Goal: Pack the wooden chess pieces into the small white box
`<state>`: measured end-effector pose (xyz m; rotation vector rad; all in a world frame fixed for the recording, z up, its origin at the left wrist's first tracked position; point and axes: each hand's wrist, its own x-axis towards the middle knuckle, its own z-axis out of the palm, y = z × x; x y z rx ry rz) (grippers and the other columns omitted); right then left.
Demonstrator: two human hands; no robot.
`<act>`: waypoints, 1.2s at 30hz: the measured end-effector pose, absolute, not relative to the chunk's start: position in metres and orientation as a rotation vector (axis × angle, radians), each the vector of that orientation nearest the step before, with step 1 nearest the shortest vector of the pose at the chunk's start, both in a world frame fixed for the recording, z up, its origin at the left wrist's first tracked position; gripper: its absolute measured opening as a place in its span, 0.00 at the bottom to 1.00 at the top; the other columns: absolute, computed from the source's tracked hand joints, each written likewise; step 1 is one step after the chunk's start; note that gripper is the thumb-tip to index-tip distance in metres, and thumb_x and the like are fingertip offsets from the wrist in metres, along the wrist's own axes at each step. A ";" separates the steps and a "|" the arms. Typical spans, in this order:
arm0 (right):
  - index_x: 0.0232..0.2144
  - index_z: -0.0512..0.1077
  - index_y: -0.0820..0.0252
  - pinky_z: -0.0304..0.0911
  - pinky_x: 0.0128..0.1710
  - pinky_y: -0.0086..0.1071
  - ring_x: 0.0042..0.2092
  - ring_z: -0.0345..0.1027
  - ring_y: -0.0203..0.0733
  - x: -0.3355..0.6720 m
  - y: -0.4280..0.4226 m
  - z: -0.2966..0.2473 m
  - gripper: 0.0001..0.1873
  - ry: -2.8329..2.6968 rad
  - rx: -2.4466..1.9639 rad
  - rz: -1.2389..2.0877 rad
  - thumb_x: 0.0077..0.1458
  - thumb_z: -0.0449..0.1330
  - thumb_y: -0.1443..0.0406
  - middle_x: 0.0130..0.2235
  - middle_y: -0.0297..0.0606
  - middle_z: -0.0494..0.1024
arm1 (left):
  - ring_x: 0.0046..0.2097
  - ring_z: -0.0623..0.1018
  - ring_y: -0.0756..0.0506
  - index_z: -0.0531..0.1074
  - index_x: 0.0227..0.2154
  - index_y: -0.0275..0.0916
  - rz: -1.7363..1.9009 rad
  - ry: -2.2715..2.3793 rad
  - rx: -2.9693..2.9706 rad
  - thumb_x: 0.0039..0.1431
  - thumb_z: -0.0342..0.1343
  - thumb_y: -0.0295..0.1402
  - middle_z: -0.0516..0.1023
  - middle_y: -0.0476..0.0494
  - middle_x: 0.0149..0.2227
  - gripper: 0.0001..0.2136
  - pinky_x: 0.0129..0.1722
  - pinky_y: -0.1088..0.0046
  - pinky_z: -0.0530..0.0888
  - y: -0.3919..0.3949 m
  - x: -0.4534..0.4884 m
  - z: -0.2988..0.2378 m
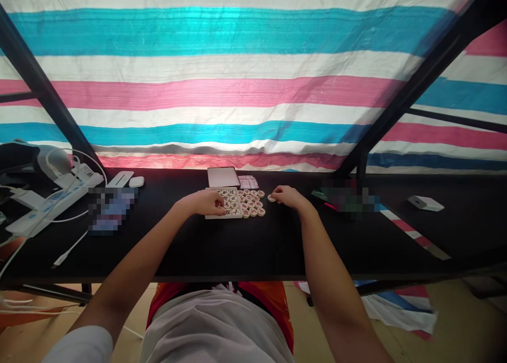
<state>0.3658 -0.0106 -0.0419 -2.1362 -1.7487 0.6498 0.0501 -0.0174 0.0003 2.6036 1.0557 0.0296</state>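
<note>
My right hand pinches a round xiangqi piece just above or on the table, right of the loose group. Several xiangqi pieces with red characters lie flat in close rows beside the box. A shallow white box holds more pieces with dark characters. Over the left part of that box is my left hand, its fingers curled down among the pieces; what they grip, if anything, is hidden. Behind the box lies an open lid or tray, white inside.
Pink-and-white paper lies by the lid. A power strip with cables, a blurred phone-like item and a white case are at left. Another blurred item and a white device are at right. Striped sheeting hangs behind the black table.
</note>
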 end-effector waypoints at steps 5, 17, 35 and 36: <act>0.31 0.72 0.62 0.59 0.23 0.26 0.24 0.67 0.34 0.358 -0.014 -0.041 0.11 -1.767 -2.027 0.797 0.47 0.61 0.60 0.25 0.36 0.76 | 0.32 0.73 0.48 0.77 0.33 0.39 0.006 1.029 2.562 0.48 0.56 0.44 0.76 0.47 0.32 0.15 0.30 0.76 0.65 -0.019 0.051 0.003; 0.30 0.72 0.61 0.63 0.25 0.26 0.26 0.71 0.35 0.350 -0.016 -0.041 0.09 -1.850 -1.891 0.859 0.49 0.61 0.61 0.26 0.37 0.78 | 0.32 0.74 0.49 0.77 0.35 0.40 0.068 1.006 2.560 0.48 0.54 0.38 0.77 0.48 0.33 0.13 0.31 0.77 0.66 -0.019 0.053 0.003; 0.32 0.73 0.60 0.57 0.30 0.27 0.27 0.64 0.35 0.317 -0.025 -0.028 0.12 -1.914 -1.506 0.401 0.53 0.53 0.61 0.25 0.33 0.75 | 0.34 0.74 0.47 0.75 0.35 0.39 0.070 0.985 2.596 0.46 0.56 0.39 0.76 0.47 0.33 0.13 0.32 0.76 0.67 -0.018 0.053 0.002; 0.32 0.73 0.60 0.57 0.30 0.27 0.27 0.64 0.35 0.312 -0.027 -0.027 0.12 -1.937 -1.475 0.435 0.53 0.53 0.60 0.25 0.32 0.75 | 0.34 0.74 0.47 0.75 0.36 0.40 0.091 0.982 2.593 0.46 0.56 0.38 0.77 0.48 0.34 0.13 0.33 0.76 0.67 -0.018 0.052 0.002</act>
